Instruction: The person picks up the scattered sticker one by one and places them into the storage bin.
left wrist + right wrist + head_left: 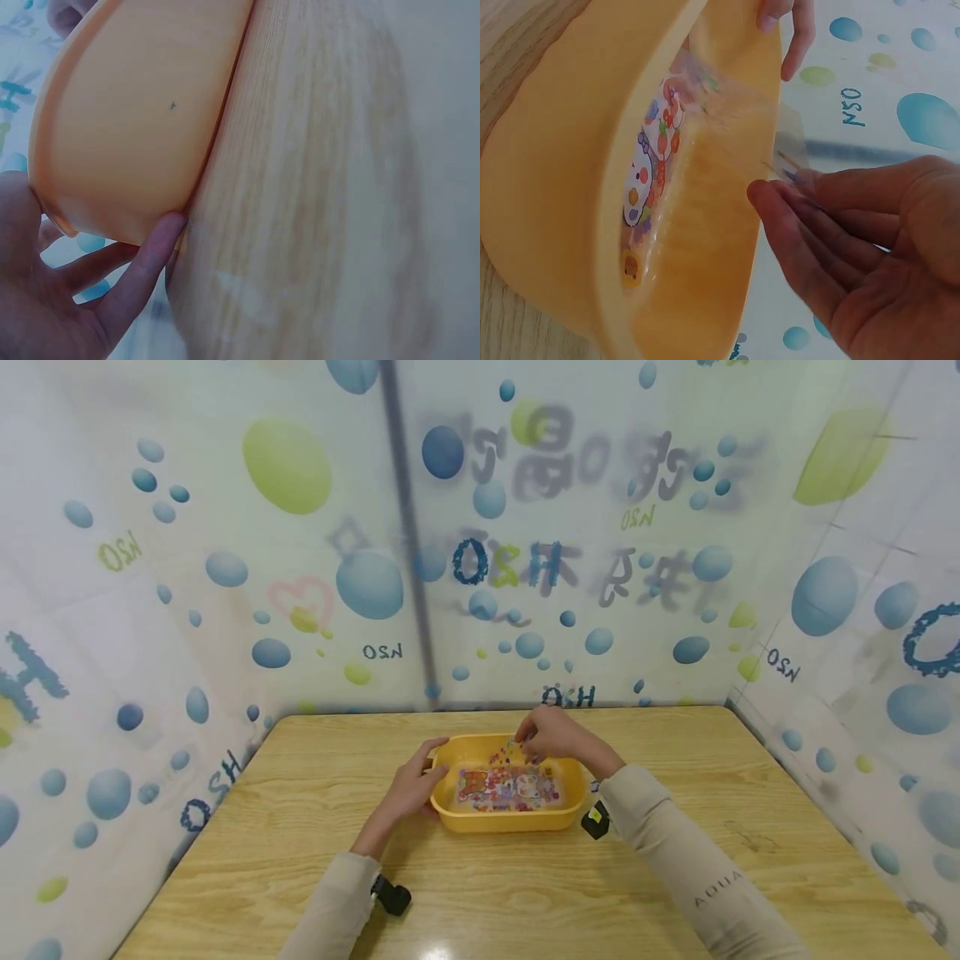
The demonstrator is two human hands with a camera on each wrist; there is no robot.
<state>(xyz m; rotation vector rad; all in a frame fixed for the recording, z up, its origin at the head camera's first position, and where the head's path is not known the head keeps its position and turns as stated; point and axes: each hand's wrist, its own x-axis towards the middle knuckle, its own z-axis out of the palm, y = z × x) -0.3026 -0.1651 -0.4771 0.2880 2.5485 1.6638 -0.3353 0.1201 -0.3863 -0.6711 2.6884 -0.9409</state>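
Observation:
A yellow plastic basin (510,823) stands on the wooden table. My left hand (412,783) grips its left end, the thumb over the rim and the other fingers along the outside wall, as the left wrist view shows. Between thumb and fingertips, my right hand (553,734) pinches a clear plastic sticker sheet (739,124) with small colourful prints, above the basin's far side. Other colourful sticker sheets (504,788) with cartoon animal figures lie flat inside the basin. In the right wrist view, the held sheet slants down from my right fingertips (763,193) toward them.
The wooden table (337,827) extends around the basin to the patterned curtain walls (480,610) at the back and sides. A black wrist device (392,896) is on the left wrist, another black device (596,820) by the right wrist.

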